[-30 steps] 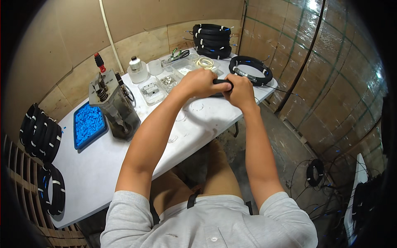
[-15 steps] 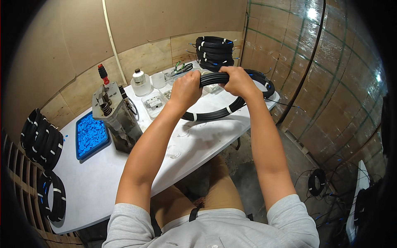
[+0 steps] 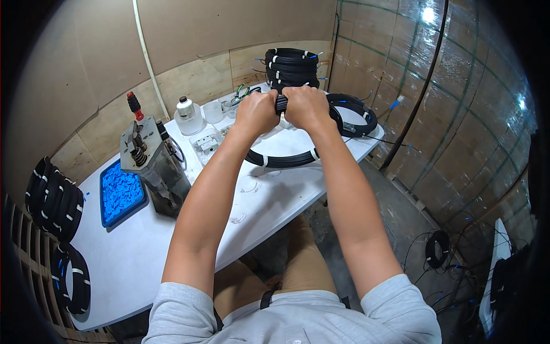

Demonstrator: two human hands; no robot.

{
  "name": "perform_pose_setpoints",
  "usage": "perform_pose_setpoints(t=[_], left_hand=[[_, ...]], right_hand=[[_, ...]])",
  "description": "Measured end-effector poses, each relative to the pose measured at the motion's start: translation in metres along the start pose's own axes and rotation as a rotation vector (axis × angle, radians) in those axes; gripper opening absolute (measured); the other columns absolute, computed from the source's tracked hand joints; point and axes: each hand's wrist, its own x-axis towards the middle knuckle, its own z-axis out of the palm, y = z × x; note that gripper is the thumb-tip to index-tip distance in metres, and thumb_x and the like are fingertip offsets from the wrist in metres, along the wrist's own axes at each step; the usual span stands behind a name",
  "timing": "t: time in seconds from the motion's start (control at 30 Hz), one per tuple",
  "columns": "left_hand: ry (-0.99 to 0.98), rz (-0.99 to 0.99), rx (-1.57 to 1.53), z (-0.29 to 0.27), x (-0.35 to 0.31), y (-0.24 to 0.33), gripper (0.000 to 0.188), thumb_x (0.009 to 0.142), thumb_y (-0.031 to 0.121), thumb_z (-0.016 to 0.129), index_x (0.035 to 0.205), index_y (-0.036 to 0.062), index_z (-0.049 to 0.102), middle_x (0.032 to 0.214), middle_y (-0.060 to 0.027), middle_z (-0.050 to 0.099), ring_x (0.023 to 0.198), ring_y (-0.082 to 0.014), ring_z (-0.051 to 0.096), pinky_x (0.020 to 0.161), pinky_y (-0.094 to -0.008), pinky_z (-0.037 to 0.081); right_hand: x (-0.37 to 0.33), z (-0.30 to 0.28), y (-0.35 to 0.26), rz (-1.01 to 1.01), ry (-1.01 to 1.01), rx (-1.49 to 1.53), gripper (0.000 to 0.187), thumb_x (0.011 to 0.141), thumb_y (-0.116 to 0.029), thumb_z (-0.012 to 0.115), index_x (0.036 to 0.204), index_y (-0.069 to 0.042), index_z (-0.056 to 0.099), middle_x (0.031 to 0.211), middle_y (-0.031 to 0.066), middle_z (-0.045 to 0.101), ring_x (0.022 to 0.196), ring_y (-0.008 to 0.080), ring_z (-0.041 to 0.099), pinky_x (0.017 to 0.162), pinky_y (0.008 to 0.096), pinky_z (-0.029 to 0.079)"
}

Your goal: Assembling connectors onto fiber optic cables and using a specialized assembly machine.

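Observation:
A coil of black cable (image 3: 285, 161), bound with white ties, hangs tilted between my hands above the white table. My left hand (image 3: 258, 112) is closed round the coil's far side. Close beside it, my right hand (image 3: 307, 107) grips the same stretch, with only a short piece of cable showing between the two fists. Another black cable coil (image 3: 366, 127) lies flat on the table just right of my right hand, a blue-tipped cable end (image 3: 396, 102) sticking out near it. The fingertips of both hands are hidden behind the coil.
Several stacked coils (image 3: 291, 69) stand at the back. A metal press (image 3: 154, 166) with a red-black handle and a blue tray (image 3: 123, 195) of small blue pieces are on the left. Bottle (image 3: 186, 112), clear containers and pliers sit behind my hands. More coils (image 3: 54, 198) stand at the left edge.
My right hand has moved left along the coil, closer to my left hand. The held coil has shifted slightly left. A blue-tipped cable end now shows at the right.

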Motion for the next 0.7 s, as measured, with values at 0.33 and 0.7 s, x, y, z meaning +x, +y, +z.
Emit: perform_pose_setpoints(t=[0.33, 0.7], left_hand=[[-0.108, -0.002, -0.308, -0.01, -0.002, -0.023, 0.021, 0.083, 0.013, 0.079, 0.099, 0.0021, 0.07, 0.083, -0.022, 0.071, 0.08, -0.0401, 0.07, 0.071, -0.047, 0.053], [0.092, -0.166, -0.339, 0.017, -0.014, -0.029, 0.036, 0.078, 0.014, 0.081, 0.113, 0.0121, 0.07, 0.101, -0.0148, 0.074, 0.084, -0.038, 0.07, 0.078, -0.0474, 0.056]], right_hand=[[-0.012, -0.004, 0.05, -0.033, -0.146, 0.366, 0.021, 0.084, -0.018, 0.076, 0.101, -0.01, 0.068, 0.095, 0.019, 0.074, 0.094, 0.0399, 0.07, 0.081, 0.0483, 0.056], [-0.014, 0.026, 0.058, 0.105, 0.057, 0.309, 0.03, 0.086, -0.025, 0.079, 0.112, -0.015, 0.067, 0.094, 0.0183, 0.075, 0.094, 0.042, 0.071, 0.082, 0.0517, 0.056]])
